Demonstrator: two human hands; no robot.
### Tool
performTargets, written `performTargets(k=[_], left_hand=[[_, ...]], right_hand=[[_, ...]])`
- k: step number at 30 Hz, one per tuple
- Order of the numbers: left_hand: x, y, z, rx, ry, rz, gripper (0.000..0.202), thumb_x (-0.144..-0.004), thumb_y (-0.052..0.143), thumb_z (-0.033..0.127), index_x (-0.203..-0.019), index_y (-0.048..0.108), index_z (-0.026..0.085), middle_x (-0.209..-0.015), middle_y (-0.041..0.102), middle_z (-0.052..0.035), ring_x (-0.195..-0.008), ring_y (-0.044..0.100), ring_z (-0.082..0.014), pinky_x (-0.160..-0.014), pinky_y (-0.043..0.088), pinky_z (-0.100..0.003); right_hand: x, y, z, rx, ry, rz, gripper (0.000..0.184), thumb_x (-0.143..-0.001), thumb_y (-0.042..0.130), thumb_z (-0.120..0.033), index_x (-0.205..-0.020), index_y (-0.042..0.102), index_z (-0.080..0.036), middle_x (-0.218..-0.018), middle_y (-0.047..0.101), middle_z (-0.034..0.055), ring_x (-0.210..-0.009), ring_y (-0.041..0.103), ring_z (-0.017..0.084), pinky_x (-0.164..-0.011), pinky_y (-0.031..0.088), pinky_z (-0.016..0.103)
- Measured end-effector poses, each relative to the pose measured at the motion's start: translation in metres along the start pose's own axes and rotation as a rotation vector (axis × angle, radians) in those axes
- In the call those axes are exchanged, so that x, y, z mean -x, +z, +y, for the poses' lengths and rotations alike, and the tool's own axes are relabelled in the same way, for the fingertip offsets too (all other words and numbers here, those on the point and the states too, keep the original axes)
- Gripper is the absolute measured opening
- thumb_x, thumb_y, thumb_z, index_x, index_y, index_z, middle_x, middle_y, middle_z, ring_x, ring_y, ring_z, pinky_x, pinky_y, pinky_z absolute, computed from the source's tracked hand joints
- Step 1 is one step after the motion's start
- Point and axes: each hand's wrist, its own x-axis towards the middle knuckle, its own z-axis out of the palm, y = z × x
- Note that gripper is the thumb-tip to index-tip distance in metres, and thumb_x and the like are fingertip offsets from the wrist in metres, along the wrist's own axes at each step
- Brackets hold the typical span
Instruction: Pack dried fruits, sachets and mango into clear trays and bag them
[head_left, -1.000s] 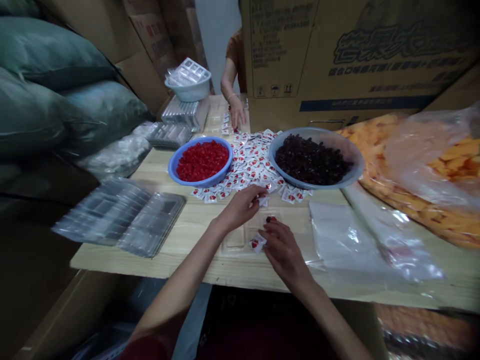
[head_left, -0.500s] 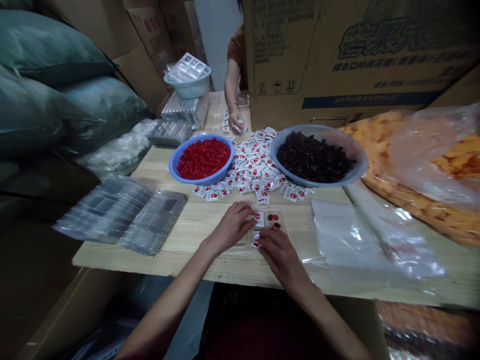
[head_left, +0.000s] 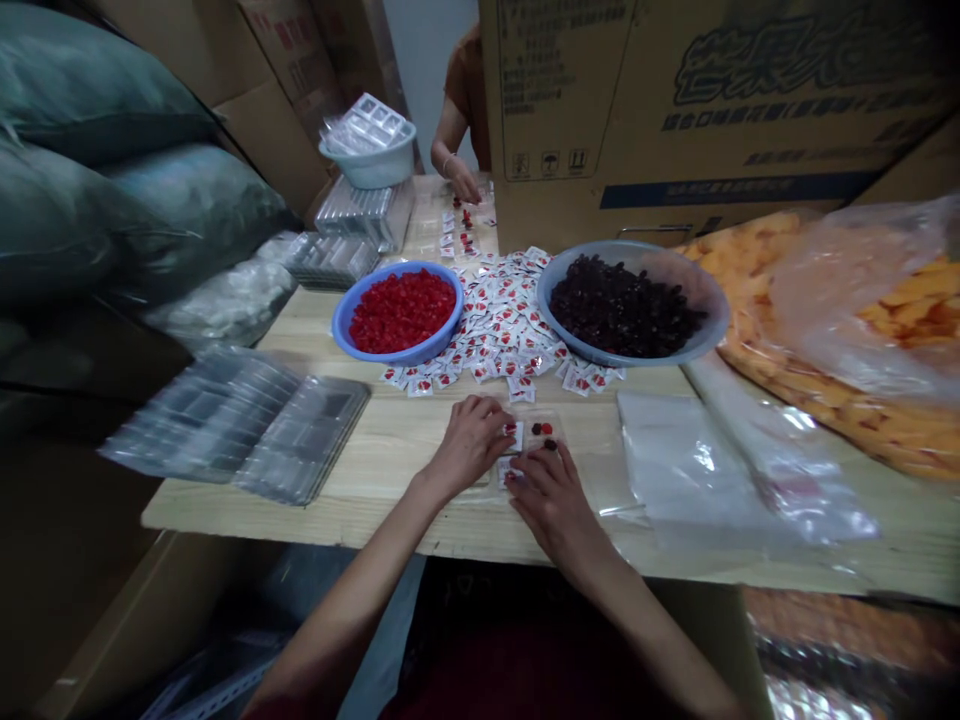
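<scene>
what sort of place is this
Probably a small packing room, judging by the heap of small printed sachets and the stacked clear trays on the wooden table, with a large printed carton beyond.

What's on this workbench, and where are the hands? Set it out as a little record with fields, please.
Left hand: fingers at a red-and-white packet in a clear tray
Right hand: over the tray's nearer part, fingers at another packet
Also in tray: dark pieces and a red piece
Blue bowl: red pieces
Larger bowl: more dark pieces
Between bowls: heap of packets
Left side: overlapping clear trays
Far end: another person's hand, large carton nearby
</scene>
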Motion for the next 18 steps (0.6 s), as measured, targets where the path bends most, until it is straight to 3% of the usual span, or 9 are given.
performTargets(k=[4,7,11,15,18], left_hand=[[-0.001,-0.001,0.003,-0.112,-0.047,-0.002,0.011,-0.093,0.058,0.027,-0.098,0.065,0.020,-0.111,0.062,-0.0084,-0.108,0.048,-0.0265,-0.093,0.038,-0.044],[-0.001,-0.005,0.006,-0.159,-0.061,0.014,0.015,-0.090,0.058,0.022,-0.103,0.065,0.020,-0.117,0.060,-0.0092,-0.111,0.047,-0.0277,-0.094,0.037,-0.045],[-0.001,-0.004,0.007,-0.088,-0.037,0.030,0.025,-0.094,0.055,0.024,-0.117,0.064,0.024,-0.123,0.060,-0.0081,-0.113,0.047,-0.0265,-0.094,0.037,-0.044],[0.001,0.004,0.000,-0.017,-0.007,-0.011,0.019,-0.094,0.056,0.025,-0.109,0.068,0.024,-0.113,0.065,-0.0073,-0.110,0.050,-0.0254,-0.094,0.038,-0.044],[0.003,0.010,-0.006,0.030,0.001,-0.011,0.021,-0.094,0.058,0.026,-0.113,0.066,0.023,-0.111,0.066,-0.0073,-0.109,0.052,-0.0246,-0.095,0.038,-0.044]], right_hand=[[0.000,0.005,0.001,0.031,0.036,-0.048,0.024,-0.089,0.067,-0.018,-0.113,0.070,-0.023,-0.115,0.068,0.0064,-0.115,0.055,0.027,-0.116,0.033,0.061],[0.000,0.004,-0.001,0.027,0.061,-0.081,0.025,-0.091,0.064,-0.016,-0.114,0.070,-0.023,-0.115,0.067,0.0069,-0.114,0.054,0.027,-0.116,0.033,0.061],[0.001,0.002,-0.005,0.027,0.077,-0.093,0.028,-0.094,0.059,-0.016,-0.120,0.067,-0.021,-0.129,0.063,0.0083,-0.124,0.050,0.029,-0.117,0.032,0.061],[0.006,0.005,-0.005,0.051,0.070,-0.106,0.033,-0.095,0.056,-0.013,-0.126,0.063,-0.021,-0.138,0.060,0.0070,-0.128,0.048,0.029,-0.118,0.029,0.062],[0.008,0.011,-0.005,0.057,0.063,-0.110,0.035,-0.094,0.055,-0.012,-0.127,0.062,-0.023,-0.135,0.063,0.0066,-0.127,0.049,0.030,-0.117,0.027,0.065]])
